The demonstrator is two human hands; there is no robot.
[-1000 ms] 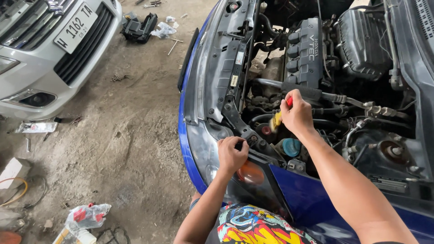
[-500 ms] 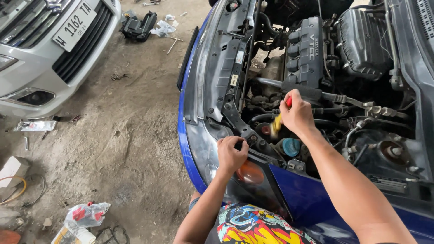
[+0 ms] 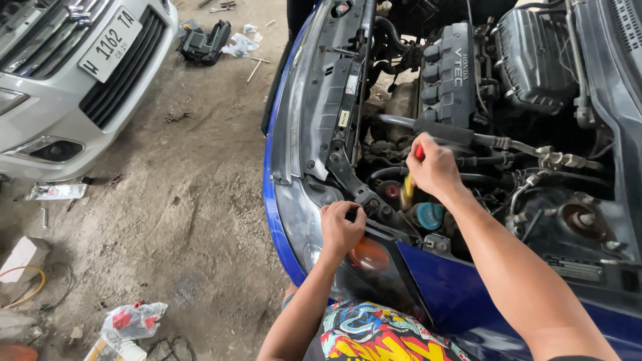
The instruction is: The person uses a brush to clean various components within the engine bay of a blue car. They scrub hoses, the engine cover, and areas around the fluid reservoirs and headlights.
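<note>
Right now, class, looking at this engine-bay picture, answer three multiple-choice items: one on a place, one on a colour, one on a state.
1. Where does the left hand rest?
A. On the headlight corner of the blue car
B. On the silver car's grille
C. On the dirt floor

2. What colour is the screwdriver handle?
A. Green
B. Yellow and red
C. White

3. How is the right hand?
A. Open, palm flat
B. Out of sight
C. Closed round the screwdriver

Answers: 1 A, the fist sits by the headlight edge; 2 B, yellow shows below the fist and red above; 3 C, the fingers wrap the handle.
</note>
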